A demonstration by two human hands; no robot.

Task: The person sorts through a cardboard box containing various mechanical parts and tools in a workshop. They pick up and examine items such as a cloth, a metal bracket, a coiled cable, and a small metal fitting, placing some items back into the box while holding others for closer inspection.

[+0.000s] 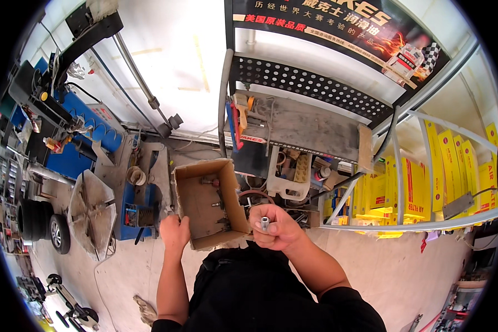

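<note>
A cardboard box with its top open stands in front of me. Several small dark and metallic fittings lie inside it, too small to name surely. My left hand is closed on the box's near left edge, its fingertips partly hidden. Just right of the box, my right hand pinches a small silver metal socket between thumb and fingers, its hollow end facing up.
Behind the box is a dusty grey shelf unit holding tools. Yellow boxes fill a metal rack at right. A tyre-changing machine with a grey turntable stands left, near a wheel. A rag lies on the floor.
</note>
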